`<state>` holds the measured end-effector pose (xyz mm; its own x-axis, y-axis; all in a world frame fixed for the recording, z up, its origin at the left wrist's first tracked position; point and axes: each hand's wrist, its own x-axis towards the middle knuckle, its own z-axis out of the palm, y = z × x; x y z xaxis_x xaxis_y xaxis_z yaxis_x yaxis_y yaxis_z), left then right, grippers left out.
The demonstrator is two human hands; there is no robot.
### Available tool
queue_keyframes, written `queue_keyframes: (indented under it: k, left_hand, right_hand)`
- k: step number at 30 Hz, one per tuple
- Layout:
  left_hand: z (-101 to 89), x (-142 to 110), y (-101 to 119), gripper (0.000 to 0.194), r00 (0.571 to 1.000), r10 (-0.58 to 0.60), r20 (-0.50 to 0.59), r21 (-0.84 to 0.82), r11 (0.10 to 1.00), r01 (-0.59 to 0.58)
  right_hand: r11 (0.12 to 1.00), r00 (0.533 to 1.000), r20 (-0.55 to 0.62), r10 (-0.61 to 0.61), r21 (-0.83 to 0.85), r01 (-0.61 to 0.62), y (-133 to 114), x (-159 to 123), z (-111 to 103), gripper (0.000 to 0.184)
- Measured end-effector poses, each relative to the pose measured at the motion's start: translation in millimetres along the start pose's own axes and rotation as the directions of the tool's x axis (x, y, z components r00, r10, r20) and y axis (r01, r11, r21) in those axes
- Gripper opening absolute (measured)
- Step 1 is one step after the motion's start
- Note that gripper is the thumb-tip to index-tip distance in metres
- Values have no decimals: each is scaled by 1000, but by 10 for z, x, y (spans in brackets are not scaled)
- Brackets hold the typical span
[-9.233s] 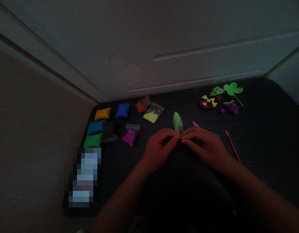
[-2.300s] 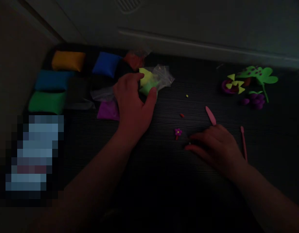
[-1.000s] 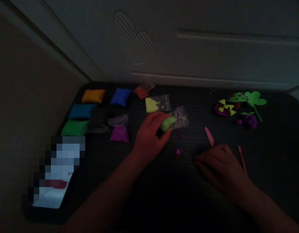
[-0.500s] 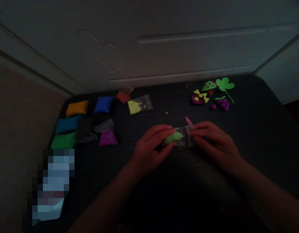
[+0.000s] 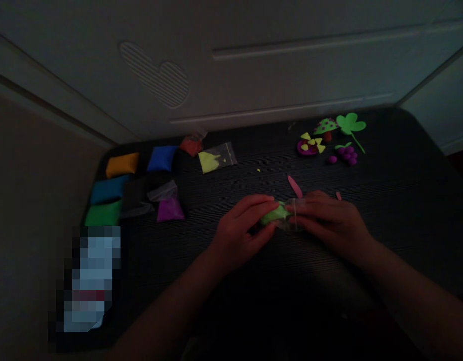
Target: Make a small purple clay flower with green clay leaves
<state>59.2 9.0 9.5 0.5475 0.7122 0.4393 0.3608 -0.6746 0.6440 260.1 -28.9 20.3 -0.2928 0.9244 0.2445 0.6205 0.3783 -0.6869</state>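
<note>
A small clear bag of light green clay is held low over the dark table, between both hands. My left hand pinches the clay end of the bag. My right hand grips the bag's clear open end, fingers closed round it. A pink modelling tool lies on the table just behind my hands, and the tip of a second pink tool shows behind my right hand.
Packs of clay lie at the back left: orange, blue, teal, green, purple, red and a yellow bag. Finished clay figures sit at the back right. A white panel wall rises behind the table.
My left hand fetched the green clay bag from the packs at the back and brought it to the middle. My right hand came off the table and took its other end.
</note>
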Motion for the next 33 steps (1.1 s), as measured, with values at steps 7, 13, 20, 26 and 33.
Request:
queue_keyframes:
  k: [7, 13, 20, 26, 33]
  left_hand:
    - [9, 11, 58, 28, 999, -44, -5, -72, 996, 43]
    - [-9, 18, 29, 28, 999, -44, 1, -53, 998, 44]
    - [-108, 40, -144, 29, 977, -179, -116, -32, 984, 176]
    - [-158, 54, -307, 29, 904, -352, -241, -200, 930, 309]
    - [-139, 85, -346, 28, 843, -454, -289, -329, 874, 357]
  right_hand:
    - [998, 1000, -3, 31, -52, -31, -40, 22, -14, 12]
    - [998, 998, -6, 65, 5, -65, -36, 3, -17, 12]
    - [951, 949, -168, 266, 208, -230, -32, -7, -49, 8]
    - [852, 897, -176, 406, 429, -301, -1, -17, -69, 6]
    - [904, 953, -50, 298, 336, -265, -35, -34, -13, 8]
